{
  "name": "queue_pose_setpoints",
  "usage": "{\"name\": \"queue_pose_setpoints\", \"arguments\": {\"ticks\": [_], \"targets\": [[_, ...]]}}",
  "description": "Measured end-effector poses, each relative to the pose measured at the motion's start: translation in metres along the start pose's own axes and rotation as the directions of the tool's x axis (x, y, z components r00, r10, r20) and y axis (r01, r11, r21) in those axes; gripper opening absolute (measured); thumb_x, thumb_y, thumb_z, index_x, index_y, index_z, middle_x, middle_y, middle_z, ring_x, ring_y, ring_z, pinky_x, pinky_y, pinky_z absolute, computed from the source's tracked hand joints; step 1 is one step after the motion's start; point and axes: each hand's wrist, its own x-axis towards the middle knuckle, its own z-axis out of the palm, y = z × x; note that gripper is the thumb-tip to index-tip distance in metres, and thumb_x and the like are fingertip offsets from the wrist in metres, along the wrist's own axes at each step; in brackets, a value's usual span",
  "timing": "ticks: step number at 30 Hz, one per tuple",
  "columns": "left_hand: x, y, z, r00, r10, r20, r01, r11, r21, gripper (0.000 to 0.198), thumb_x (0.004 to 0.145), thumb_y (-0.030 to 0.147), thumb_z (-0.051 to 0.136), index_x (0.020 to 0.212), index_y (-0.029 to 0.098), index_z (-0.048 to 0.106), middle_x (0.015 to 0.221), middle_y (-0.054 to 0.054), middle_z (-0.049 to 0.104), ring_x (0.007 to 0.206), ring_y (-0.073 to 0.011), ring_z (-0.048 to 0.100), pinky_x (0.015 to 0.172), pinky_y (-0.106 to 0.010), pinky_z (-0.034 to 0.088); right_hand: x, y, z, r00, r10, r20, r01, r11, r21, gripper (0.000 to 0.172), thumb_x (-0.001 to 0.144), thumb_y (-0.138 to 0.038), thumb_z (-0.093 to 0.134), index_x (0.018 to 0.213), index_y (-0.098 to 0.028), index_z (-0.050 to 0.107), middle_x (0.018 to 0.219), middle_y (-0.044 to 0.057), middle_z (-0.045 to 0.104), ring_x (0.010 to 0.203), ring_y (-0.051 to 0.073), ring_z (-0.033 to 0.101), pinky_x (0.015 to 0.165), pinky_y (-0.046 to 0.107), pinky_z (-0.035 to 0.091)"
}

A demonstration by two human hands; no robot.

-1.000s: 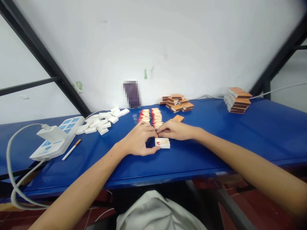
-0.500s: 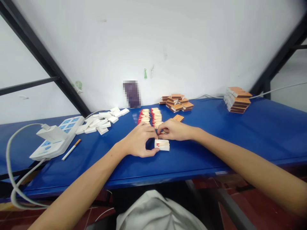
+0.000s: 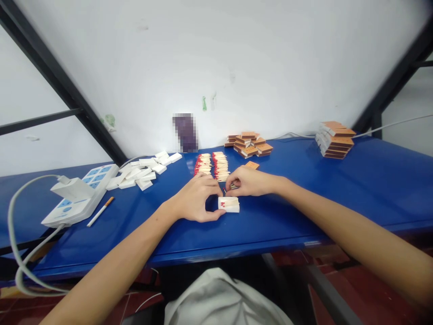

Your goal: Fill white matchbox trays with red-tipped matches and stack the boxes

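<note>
A small white matchbox tray (image 3: 232, 209) lies on the blue table, with a few red-headed matches (image 3: 223, 204) inside it. My left hand (image 3: 199, 197) grips the tray's left end between thumb and fingers. Just behind the tray, my right hand (image 3: 248, 180) is closed in a pinch around matches; a red tip shows at its fingertips. Two rows of loose matches, a left row (image 3: 203, 163) and a right row (image 3: 220, 166), lie beyond my hands. An orange matchbox sleeve (image 3: 252, 165) sits partly hidden behind my right hand.
White trays (image 3: 142, 172) lie in a heap on the left, near a power strip (image 3: 84, 194) and a cigarette (image 3: 100, 211). Orange matchboxes (image 3: 249, 145) are piled at the back, with another stack (image 3: 334, 140) to the right. A blurred purple object (image 3: 186, 133) leans on the wall.
My right hand has shifted slightly to the right and back, and a red match tip now shows at its fingers. The left hand and the tray have stayed in place.
</note>
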Motion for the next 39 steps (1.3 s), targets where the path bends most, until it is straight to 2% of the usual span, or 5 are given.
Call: {"name": "queue_pose_setpoints", "arguments": {"ticks": [3,11,19,26,39], "targets": [[0.000,0.000,0.000,1.000,-0.004,0.004,0.004,1.000,-0.005,0.027,0.080,0.043,0.067,0.093,0.019,0.069,0.090,-0.004,0.068,0.086,-0.0204,0.061,0.088,-0.038,0.042,-0.001,-0.001,-0.003,0.999,-0.013,0.039,0.013,1.000,0.002,0.019,0.083,-0.031,0.066,0.085,-0.015,0.076,0.059,-0.004,0.048,0.054,0.010,0.043,0.057,0.023,0.031],[-0.001,0.000,0.000,1.000,-0.015,0.016,0.015,1.000,-0.005,0.027,0.082,0.043,0.065,0.092,0.018,0.069,0.091,-0.005,0.068,0.087,-0.0208,0.061,0.088,-0.038,0.040,-0.008,0.001,-0.013,0.995,0.015,0.096,-0.010,0.998,-0.055,0.013,0.077,-0.020,0.062,0.080,-0.016,0.074,0.067,-0.001,0.062,0.059,0.011,0.049,0.058,0.023,0.035],[-0.001,-0.001,0.004,0.999,-0.053,0.005,0.053,0.998,0.034,0.029,0.085,0.046,0.064,0.095,0.019,0.069,0.089,-0.003,0.068,0.089,-0.0206,0.061,0.093,-0.039,0.036,-0.012,0.005,-0.019,0.996,0.091,0.025,-0.084,0.975,-0.208,0.011,0.075,-0.022,0.064,0.083,-0.020,0.072,0.075,0.000,0.064,0.062,0.012,0.051,0.059,0.024,0.033],[-0.002,-0.003,0.006,0.998,-0.064,0.015,0.063,0.997,0.044,0.031,0.087,0.047,0.062,0.098,0.019,0.069,0.091,-0.003,0.069,0.090,-0.0210,0.061,0.093,-0.039,0.035,-0.012,0.009,-0.017,0.995,0.099,0.009,-0.095,0.969,-0.226,0.023,0.080,-0.032,0.067,0.099,-0.020,0.075,0.077,0.001,0.062,0.063,0.013,0.050,0.060,0.025,0.033],[-0.001,-0.004,0.006,0.996,-0.086,0.019,0.085,0.995,0.056,0.031,0.089,0.047,0.062,0.102,0.020,0.069,0.089,-0.003,0.068,0.090,-0.0210,0.061,0.093,-0.039,0.033,-0.011,0.005,-0.017,0.996,0.091,0.021,-0.084,0.971,-0.223,0.015,0.080,-0.027,0.065,0.089,-0.020,0.074,0.070,0.000,0.061,0.060,0.012,0.049,0.059,0.025,0.031]]}}
